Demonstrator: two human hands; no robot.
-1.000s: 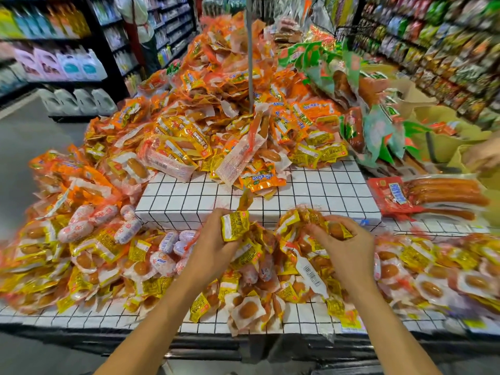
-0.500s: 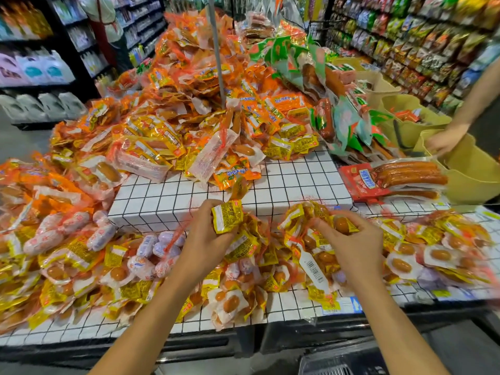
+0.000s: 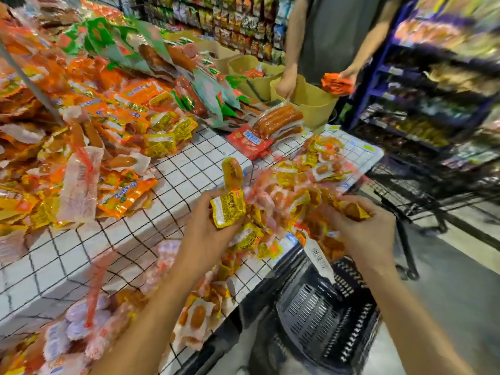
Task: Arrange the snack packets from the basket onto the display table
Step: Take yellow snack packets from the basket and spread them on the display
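Two hands are busy over the near edge of the display table (image 3: 173,185), a white top under a black wire grid. From my seat I see the left hand (image 3: 213,231) curled round a yellow snack packet (image 3: 228,211), with a second yellow packet (image 3: 232,169) standing just above it. The right hand (image 3: 365,228) grips a bunch of yellow and orange packets (image 3: 351,209). Between the hands a loose cluster of packets (image 3: 284,201), in what looks like red netting, hangs over the table edge. A white barcode tag (image 3: 319,255) dangles from it.

Below the hands sits the black basket (image 3: 324,315); I see only its slotted bottom and walls. At the table's far end stand tan tubs. The nearest tub (image 3: 311,104) hides its contents behind its wall, and the second tub (image 3: 240,63) shows reddish packets. Another person's hand (image 3: 284,85) rests at the nearest tub's rim, and their other hand holds an orange bundle (image 3: 336,82).

The packet in the left hand carries red characters, too blurred for me to read. A red sausage pack (image 3: 254,136) on the table has a blue label with white writing, equally unreadable. The tag's print is too smeared to make out.
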